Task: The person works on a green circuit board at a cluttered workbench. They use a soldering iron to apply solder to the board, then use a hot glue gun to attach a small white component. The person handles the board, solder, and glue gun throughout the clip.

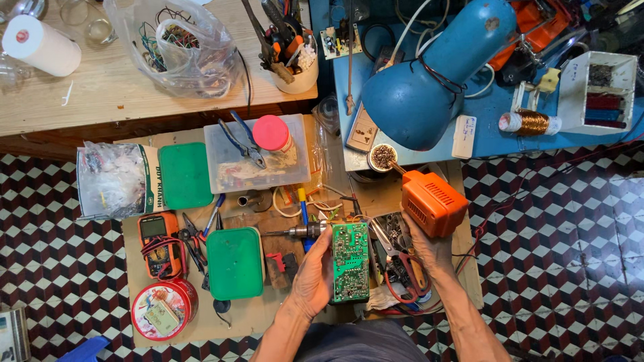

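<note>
My left hand (314, 276) grips a green circuit board (351, 262) by its left edge, held upright with the solder side facing me. My right hand (429, 251) holds an orange soldering gun (433, 201), its tip pointing up-left toward a small round tin (383, 157). Just left of the board's top edge lies a small metal drill-like tool (305, 231). Red-handled scissors (406, 265) lie between my hands, beside the board.
A blue desk lamp (429, 80) hangs over the bench. Around the cardboard mat are a green box (235, 263), an orange multimeter (159, 245), a red round tin (163, 310), a clear tub with blue pliers (241, 144) and a red-capped jar (272, 133), and a copper wire spool (530, 123).
</note>
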